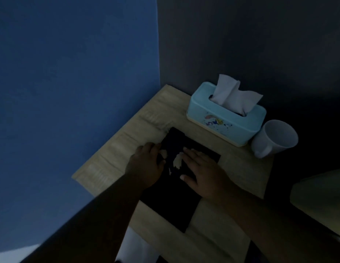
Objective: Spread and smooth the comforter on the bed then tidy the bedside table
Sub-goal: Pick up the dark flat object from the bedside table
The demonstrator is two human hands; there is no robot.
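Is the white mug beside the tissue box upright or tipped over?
Upright: the white mug stands on its base, open mouth facing up, beside the tissue box.

1. The bedside table (112,162) stands in a corner, with one wall (70,73) to its left and another wall (241,35) behind it.
2. A tissue box (228,124) sits at the table's back right, with a tissue (233,95) sticking up out of its top slot.
3. A mug (275,139) stands just right of the box, near the table's right edge.
4. A flat book (171,202) lies on the table's middle, in front of the box and apart from it.
5. The left hand (146,162) touches the book's left edge.
6. The right hand (201,173) rests flat on top of the book, right of the left hand.
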